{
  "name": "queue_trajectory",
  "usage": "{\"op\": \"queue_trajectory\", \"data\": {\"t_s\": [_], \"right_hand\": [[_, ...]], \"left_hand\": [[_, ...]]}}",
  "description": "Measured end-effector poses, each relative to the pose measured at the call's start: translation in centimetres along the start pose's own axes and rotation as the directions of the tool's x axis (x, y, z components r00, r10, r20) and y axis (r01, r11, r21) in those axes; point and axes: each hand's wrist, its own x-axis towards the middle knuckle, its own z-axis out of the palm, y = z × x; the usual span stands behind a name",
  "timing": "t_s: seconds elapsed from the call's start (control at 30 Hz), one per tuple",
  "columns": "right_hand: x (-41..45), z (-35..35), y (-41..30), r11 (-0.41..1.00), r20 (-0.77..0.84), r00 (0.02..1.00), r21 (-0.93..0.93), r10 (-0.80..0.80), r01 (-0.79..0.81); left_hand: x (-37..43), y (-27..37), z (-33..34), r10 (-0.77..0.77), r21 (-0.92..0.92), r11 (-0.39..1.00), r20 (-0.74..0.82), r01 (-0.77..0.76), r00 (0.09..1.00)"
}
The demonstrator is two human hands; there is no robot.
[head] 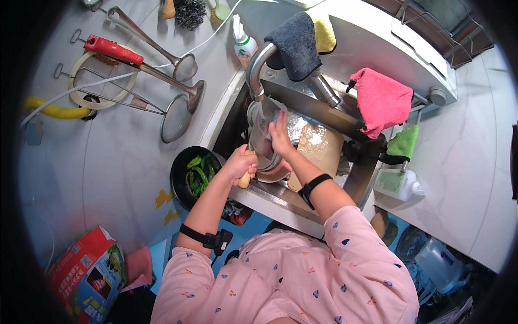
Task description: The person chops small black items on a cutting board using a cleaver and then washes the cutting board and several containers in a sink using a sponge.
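Observation:
In the metal sink, my left hand is closed around the wooden handle of a knife, apparently a cleaver. Its broad blade lies under the curved metal faucet, from which water runs. My right hand rests flat against the blade's right side, fingers extended. Below the blade is a round metal bowl, partly covered by the knife and hands. A wet, light-brown cutting board leans in the sink to the right of my right hand.
A black pan holding green peppers stands left of the sink. Strainers and a red-handled ladle hang on the left wall. A grey cloth drapes over the faucet; a pink cloth hangs right. A white bottle lies on the right counter.

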Motion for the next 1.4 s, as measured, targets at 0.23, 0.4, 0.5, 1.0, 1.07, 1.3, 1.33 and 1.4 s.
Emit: {"op": "queue_trajectory", "data": {"t_s": [0.23, 0.4, 0.5, 1.0, 1.07, 1.3, 1.33, 1.4], "right_hand": [[2.3, -1.5, 3.1, 0.866, -0.330, 0.808, 0.298, 0.488, -0.402], [1.3, -5.5, 4.7, 0.948, -0.434, 0.867, 0.293, 0.246, -0.122], [-1.2, -7.2, -2.8, 0.977, -0.379, 0.922, 0.215, 0.082, 0.002], [-2.4, -4.0, -6.9, 0.848, 0.469, 0.833, -0.274, -0.293, 0.453], [-1.1, -3.9, -6.1, 0.765, 0.489, 0.862, -0.502, -0.135, 0.404], [-3.4, -2.7, -6.1, 0.823, 0.496, 0.841, -0.372, -0.214, 0.429], [-3.2, -2.4, -6.8, 0.824, 0.517, 0.827, -0.357, -0.218, 0.441], [-1.7, -2.2, -6.8, 0.822, 0.509, 0.832, -0.364, -0.219, 0.439]], "left_hand": [[0.2, -0.6, -0.3, 0.096, -0.037, 0.995, 0.141, -0.091, 0.985], [0.4, 0.4, 0.4, 0.142, 0.097, 0.982, 0.177, -0.161, 0.974], [-0.3, 0.6, 0.1, 0.130, 0.427, 0.892, 0.070, -0.148, 0.989], [0.4, 0.4, 0.6, 0.398, 0.976, -0.152, 0.207, -0.158, 0.894], [0.6, 0.0, 0.8, 0.430, 0.974, -0.166, 0.210, -0.152, 0.878], [0.7, -0.8, -1.0, 0.532, 0.972, -0.190, 0.218, -0.135, 0.818], [0.7, -0.9, -1.0, 0.528, 0.969, -0.207, 0.225, -0.132, 0.819], [0.5, -0.7, -0.9, 0.518, 0.961, -0.245, 0.241, -0.128, 0.821]]}}
